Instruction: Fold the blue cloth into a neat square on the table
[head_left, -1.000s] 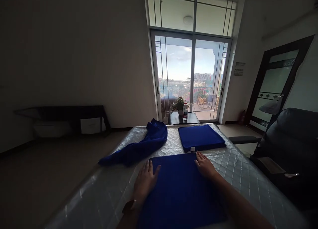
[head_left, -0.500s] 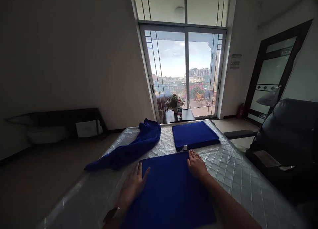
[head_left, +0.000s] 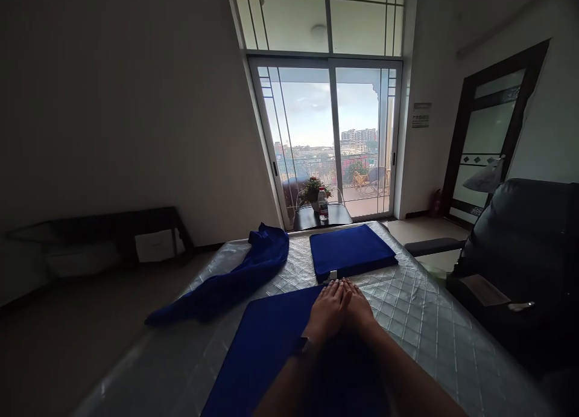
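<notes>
A folded blue cloth (head_left: 266, 338) lies flat on the quilted silvery mattress (head_left: 434, 320) in front of me. My left hand (head_left: 329, 308) rests palm down near its far right corner, fingers stretched forward. Right beside it and touching it, my right hand (head_left: 359, 308) also lies flat, partly covered by the left. Neither hand grips anything. Just beyond my fingertips is a second folded blue cloth (head_left: 353, 248) with a small white tag at its near edge. A crumpled blue cloth (head_left: 239, 278) stretches along the left side of the mattress.
Past the mattress stands a small dark table (head_left: 335, 215) with a potted plant (head_left: 314, 190) and a bottle (head_left: 322, 204). A black chair (head_left: 529, 242) is at the right. Low dark furniture (head_left: 104, 242) stands at the left wall.
My left hand has moved right across the near folded cloth, from its far left corner to beside my right hand. My right hand remains near the far right corner.
</notes>
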The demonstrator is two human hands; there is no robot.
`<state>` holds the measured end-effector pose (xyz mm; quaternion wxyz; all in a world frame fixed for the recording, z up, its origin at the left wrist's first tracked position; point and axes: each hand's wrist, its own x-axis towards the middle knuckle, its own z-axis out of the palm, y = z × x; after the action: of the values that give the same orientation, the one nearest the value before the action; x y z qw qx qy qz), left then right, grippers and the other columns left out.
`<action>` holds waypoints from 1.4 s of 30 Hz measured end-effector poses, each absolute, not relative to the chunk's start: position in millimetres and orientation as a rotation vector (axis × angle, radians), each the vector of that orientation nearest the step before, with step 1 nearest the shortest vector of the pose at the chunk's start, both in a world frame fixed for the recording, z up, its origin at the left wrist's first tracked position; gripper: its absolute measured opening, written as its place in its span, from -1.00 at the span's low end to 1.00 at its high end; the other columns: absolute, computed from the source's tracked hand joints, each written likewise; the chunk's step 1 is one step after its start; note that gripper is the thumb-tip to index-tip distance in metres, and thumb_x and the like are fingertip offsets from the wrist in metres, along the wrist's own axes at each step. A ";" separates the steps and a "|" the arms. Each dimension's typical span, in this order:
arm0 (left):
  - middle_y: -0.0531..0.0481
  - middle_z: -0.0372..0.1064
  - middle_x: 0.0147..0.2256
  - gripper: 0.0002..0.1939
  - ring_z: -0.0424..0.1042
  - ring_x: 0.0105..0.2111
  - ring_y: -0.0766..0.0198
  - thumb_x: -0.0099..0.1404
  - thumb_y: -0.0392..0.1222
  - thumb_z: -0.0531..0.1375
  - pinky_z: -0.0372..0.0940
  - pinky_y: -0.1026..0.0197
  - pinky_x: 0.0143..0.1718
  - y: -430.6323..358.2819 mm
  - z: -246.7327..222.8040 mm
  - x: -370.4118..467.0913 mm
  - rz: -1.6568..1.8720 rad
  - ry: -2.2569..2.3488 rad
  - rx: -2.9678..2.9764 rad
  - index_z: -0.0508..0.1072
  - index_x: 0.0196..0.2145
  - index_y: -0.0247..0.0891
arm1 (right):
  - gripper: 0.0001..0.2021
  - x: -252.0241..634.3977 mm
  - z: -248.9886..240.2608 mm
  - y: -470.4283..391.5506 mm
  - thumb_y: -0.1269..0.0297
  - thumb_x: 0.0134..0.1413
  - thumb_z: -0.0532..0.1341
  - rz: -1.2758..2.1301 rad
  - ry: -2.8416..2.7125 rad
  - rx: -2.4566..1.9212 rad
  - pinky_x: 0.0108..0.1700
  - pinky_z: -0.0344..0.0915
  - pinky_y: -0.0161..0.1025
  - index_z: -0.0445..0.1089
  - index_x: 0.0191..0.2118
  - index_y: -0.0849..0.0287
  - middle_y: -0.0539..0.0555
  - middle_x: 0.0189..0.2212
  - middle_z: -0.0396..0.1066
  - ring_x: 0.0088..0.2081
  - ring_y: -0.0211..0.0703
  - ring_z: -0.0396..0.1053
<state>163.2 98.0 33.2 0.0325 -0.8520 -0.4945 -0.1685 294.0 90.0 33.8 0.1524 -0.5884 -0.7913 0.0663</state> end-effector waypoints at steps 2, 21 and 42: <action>-0.26 0.21 0.33 -0.41 0.12 0.36 0.03 0.53 0.02 -0.23 0.17 -0.15 0.31 100.6 30.4 181.4 -0.592 -1.451 -2.674 0.17 0.36 -0.25 | -0.31 295.6 31.0 91.4 0.12 0.30 -0.03 0.181 -2.303 -1.658 0.46 -0.20 -0.06 -0.10 0.45 0.31 0.22 0.46 -0.16 0.47 -0.02 -0.20; -0.30 0.08 0.37 -0.35 0.06 0.38 0.01 0.48 0.05 -0.16 0.07 -0.06 0.35 87.7 24.5 -40.3 -0.327 -2.213 -2.154 0.19 0.33 -0.43 | -0.33 289.4 53.3 81.5 0.13 0.35 -0.25 0.330 -2.205 -1.755 0.46 -0.26 -0.07 -0.10 0.43 0.45 0.24 0.46 -0.18 0.47 -0.04 -0.23; -0.33 0.08 0.37 -0.17 0.06 0.39 -0.04 0.45 0.25 -0.28 -0.01 -0.10 0.37 81.0 29.7 -32.9 -0.457 -2.261 -2.109 0.15 0.35 -0.49 | -0.36 286.7 46.5 86.5 0.13 0.38 -0.24 0.172 -2.285 -1.848 0.45 -0.23 -0.08 -0.11 0.44 0.38 0.20 0.47 -0.17 0.47 -0.13 -0.25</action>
<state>-32.9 81.0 29.7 0.0082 -0.6747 -0.7234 -0.1463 286.7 86.5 46.5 0.0985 -0.6247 -0.7724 0.0581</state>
